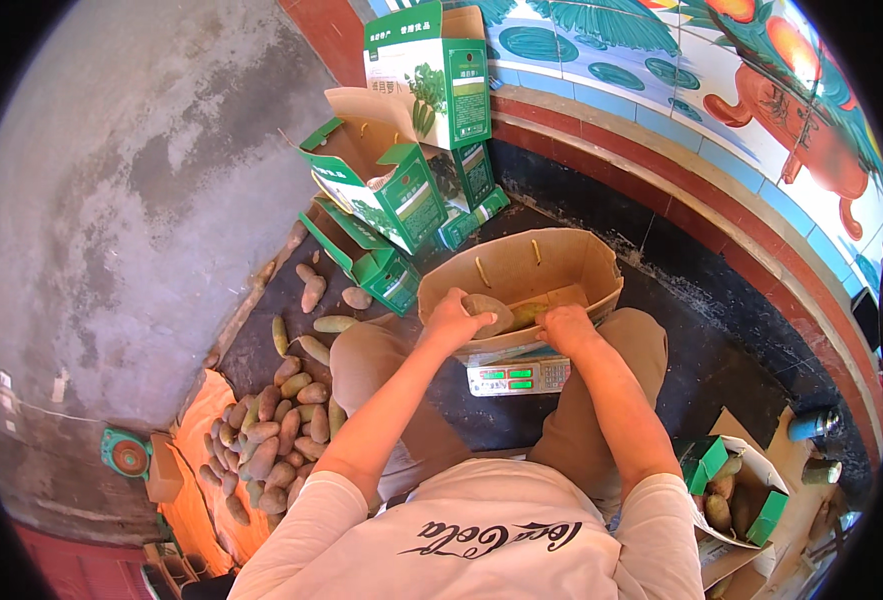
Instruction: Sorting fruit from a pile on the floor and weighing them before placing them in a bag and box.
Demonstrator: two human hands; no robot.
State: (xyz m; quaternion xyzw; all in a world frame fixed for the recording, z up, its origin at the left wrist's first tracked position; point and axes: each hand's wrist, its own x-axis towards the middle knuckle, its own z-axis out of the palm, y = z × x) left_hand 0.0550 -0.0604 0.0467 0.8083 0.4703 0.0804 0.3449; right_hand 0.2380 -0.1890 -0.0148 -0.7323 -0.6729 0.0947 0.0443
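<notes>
An open cardboard carton [581, 262] with yellow cord handles stands between my knees, on top of a digital scale [519, 378] with lit green displays. Inside its near side my left hand [451, 324] is closed on a brown, rounded root vegetable [491, 314]. Beside it lies a greenish root vegetable [528, 315], partly covered. My right hand [565, 328] is closed at the carton's near right rim, by the greenish root's end. What its fingers grip, if anything, is hidden.
Brown and greenish roots [276, 430] lie heaped at left, partly on an orange sheet [199, 500]. Green-and-white cartons [386, 195] stack beyond. At right are a carton holding roots [696, 455] and a blue cylindrical container [811, 425]. A tiled wall [651, 100] borders the far side.
</notes>
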